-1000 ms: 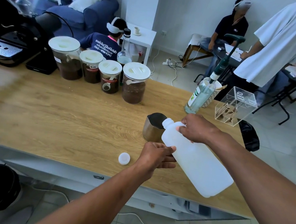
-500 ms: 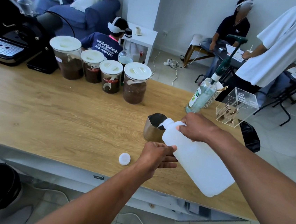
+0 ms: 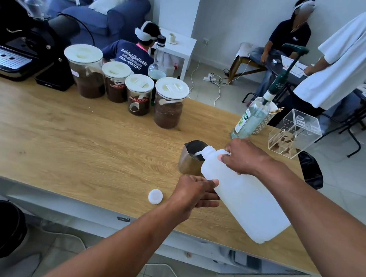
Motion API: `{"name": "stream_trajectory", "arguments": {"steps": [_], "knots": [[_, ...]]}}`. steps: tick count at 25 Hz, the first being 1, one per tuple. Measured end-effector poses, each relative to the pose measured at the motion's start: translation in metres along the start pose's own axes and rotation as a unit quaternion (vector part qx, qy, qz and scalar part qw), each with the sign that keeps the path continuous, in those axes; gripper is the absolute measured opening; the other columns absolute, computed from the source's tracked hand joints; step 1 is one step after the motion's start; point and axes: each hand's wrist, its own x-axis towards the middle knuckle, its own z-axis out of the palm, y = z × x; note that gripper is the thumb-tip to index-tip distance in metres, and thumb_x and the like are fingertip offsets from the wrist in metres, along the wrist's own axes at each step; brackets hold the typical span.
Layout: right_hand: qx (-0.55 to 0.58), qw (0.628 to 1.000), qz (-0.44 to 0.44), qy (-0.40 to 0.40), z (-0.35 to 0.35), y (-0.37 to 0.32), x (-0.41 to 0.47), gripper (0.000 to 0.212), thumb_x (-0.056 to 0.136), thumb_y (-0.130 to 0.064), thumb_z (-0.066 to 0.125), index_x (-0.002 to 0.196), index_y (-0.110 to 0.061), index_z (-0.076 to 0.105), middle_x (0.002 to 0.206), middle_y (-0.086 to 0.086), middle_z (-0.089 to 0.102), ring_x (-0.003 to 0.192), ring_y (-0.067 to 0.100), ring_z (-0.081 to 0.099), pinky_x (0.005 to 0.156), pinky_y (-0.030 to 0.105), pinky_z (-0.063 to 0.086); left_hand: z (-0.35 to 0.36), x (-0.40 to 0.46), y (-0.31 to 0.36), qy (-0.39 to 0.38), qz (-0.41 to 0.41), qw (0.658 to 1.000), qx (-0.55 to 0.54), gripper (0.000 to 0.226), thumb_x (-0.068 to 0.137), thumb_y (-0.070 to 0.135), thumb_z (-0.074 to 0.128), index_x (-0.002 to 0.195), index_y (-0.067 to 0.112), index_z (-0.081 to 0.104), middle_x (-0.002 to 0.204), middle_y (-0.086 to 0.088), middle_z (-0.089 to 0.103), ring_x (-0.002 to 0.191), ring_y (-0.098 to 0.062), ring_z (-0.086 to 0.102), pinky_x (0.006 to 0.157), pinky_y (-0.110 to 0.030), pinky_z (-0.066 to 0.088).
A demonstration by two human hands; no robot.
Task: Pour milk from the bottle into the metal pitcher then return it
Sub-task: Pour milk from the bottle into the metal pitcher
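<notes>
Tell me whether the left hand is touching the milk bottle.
Touching. The head view shows the left hand pressed against the lower side of the tilted milk bottle, thumb lying on its white wall, with no gap between them.

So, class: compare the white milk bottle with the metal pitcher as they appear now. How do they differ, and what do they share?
The milk bottle is white, translucent plastic; the metal pitcher is shiny steel. The bottle is tilted and held off the table by the right hand and left hand; the pitcher stands upright on the table. The bottle looks much larger. Both are open-topped, and the milk stream joins them.
</notes>
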Motion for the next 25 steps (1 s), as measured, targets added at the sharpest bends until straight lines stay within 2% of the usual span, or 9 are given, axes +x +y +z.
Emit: {"name": "stream_trajectory", "arguments": {"steps": [7, 14, 25], "knots": [[-0.005, 1.0, 0.001, 0.005, -0.002, -0.004, -0.006, 0.035, 0.097, -0.03, 0.057, 0.065, -0.019, 0.049, 0.062, 0.004, 0.056, 0.071, 0.029, 0.063, 0.062, 0.032, 0.047, 0.0, -0.002, 0.001, -0.001, 0.0, 1.0, -0.001, 0.027, 0.097, 0.015, 0.071, 0.111, -0.007, 0.069, 0.103, -0.02, 0.08, 0.094, -0.031, 0.08, 0.082, -0.044, 0.065], [-0.009, 1.0, 0.0, 0.005, -0.004, -0.005, -0.01, 0.036, 0.097, -0.031, 0.058, 0.065, -0.018, 0.049, 0.062, 0.004, 0.056, 0.076, 0.031, 0.065, 0.069, 0.037, 0.054, 0.001, -0.003, 0.0, -0.002, 0.002, 1.0, 0.003, 0.026, 0.097, 0.015, 0.07, 0.111, -0.006, 0.069, 0.105, -0.02, 0.08, 0.095, -0.031, 0.08, 0.083, -0.045, 0.065], [-0.014, 1.0, 0.0, 0.003, -0.005, -0.004, -0.01, 0.034, 0.098, -0.031, 0.058, 0.068, -0.015, 0.052, 0.063, 0.004, 0.056, 0.077, 0.03, 0.065, 0.062, 0.034, 0.048, 0.002, 0.0, -0.002, -0.003, 0.0, 1.0, -0.004, 0.028, 0.096, 0.015, 0.071, 0.11, -0.008, 0.07, 0.104, -0.02, 0.08, 0.095, -0.032, 0.079, 0.084, -0.046, 0.065]]}}
